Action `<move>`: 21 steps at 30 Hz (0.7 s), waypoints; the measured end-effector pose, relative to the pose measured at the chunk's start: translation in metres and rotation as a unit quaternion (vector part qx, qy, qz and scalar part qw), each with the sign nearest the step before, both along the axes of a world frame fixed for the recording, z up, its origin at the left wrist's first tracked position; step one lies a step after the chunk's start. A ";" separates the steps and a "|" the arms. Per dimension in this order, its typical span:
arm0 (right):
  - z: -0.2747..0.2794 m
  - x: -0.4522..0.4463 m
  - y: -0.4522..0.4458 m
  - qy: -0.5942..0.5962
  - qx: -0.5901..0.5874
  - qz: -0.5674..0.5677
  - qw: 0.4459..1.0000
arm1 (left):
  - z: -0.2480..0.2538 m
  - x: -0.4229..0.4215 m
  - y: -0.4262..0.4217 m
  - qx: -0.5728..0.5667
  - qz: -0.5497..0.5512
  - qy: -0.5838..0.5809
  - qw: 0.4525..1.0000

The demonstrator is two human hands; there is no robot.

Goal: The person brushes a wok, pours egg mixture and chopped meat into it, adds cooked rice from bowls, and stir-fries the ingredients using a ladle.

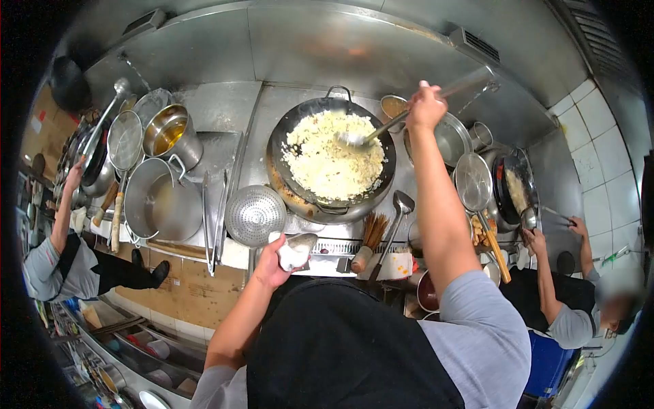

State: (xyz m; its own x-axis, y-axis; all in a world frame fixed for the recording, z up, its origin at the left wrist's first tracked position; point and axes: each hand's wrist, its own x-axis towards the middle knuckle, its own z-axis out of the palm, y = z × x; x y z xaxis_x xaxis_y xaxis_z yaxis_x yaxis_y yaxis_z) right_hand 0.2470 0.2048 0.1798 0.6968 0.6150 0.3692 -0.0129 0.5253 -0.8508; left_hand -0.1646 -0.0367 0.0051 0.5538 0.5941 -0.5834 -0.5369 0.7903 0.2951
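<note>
In the head view, my right hand (427, 107) is closed around the long handle of a ladle (355, 140). Its bowl rests among pale yellow-white fried rice (330, 163) that fills a large black wok (278, 133). My left hand (272, 262) grips a bunched white cloth (294, 253) below the wok's near side. A rounded metal piece (302, 242) shows just beyond the cloth; I cannot tell whether this hand holds it too. Close to that hand lies a round perforated strainer (255, 215).
Left stand a big pot (153, 198), a smaller pot of yellow oil (170, 136) and tongs (219, 218). A bamboo brush (371, 238) and a spatula (402, 203) lie near the front edge. Mesh skimmers (473, 180) are on the right. Co-workers (565, 307) stand at both sides.
</note>
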 end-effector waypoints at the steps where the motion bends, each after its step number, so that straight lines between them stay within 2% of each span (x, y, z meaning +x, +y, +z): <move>1: 0.002 -0.001 -0.004 0.027 0.028 -0.019 0.999 | -0.003 -0.003 -0.001 -0.005 -0.002 0.000 1.000; 3: -0.055 -0.045 -0.004 0.007 0.039 -0.065 0.997 | -0.012 -0.003 -0.002 -0.014 0.002 -0.005 1.000; 5: -0.057 -0.078 -0.016 -0.086 0.039 0.099 0.991 | -0.016 0.005 0.003 -0.011 0.005 -0.004 1.000; 7: -0.014 -0.088 -0.005 -0.021 -0.076 0.253 0.964 | -0.013 0.012 0.008 -0.022 -0.013 0.001 1.000; 8: 0.015 -0.105 -0.010 -0.037 -0.055 0.206 0.976 | -0.010 0.015 0.014 -0.027 -0.025 0.005 0.999; 9: 0.019 -0.109 -0.018 -0.039 -0.054 0.207 0.976 | -0.009 0.017 0.018 -0.026 -0.025 0.004 0.999; 11: 0.014 -0.125 -0.040 -0.078 0.106 0.210 0.969 | -0.010 0.020 0.020 0.001 -0.011 -0.018 1.000; 13: -0.069 -0.105 -0.021 -0.096 0.085 0.226 0.966 | 0.002 0.022 0.018 -0.003 -0.008 -0.007 1.000; 15: -0.029 -0.075 -0.008 -0.076 -0.056 0.133 0.987 | 0.007 0.022 0.023 0.000 -0.007 0.003 1.000; 17: 0.005 -0.048 0.007 0.029 -0.039 0.131 0.990 | 0.006 0.020 0.020 0.004 -0.022 -0.013 1.000; 18: 0.016 -0.044 0.010 0.023 -0.016 0.093 0.995 | 0.006 0.023 0.025 0.007 -0.018 -0.016 1.000; 19: 0.012 -0.052 0.010 0.021 -0.016 0.097 0.995 | 0.005 0.025 0.028 0.010 -0.014 -0.014 1.000; 21: -0.029 -0.073 0.003 -0.010 0.111 0.043 0.993 | -0.001 0.030 0.029 0.011 -0.012 -0.006 1.000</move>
State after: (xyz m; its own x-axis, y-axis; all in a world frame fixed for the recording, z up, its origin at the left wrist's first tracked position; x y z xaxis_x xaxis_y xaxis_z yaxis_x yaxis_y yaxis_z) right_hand 0.1739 0.2073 0.1512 0.6355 0.5744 0.5160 -0.0499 0.6974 -0.7149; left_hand -0.1348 -0.0079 0.0039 0.5747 0.5940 -0.5629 -0.5220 0.7958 0.3069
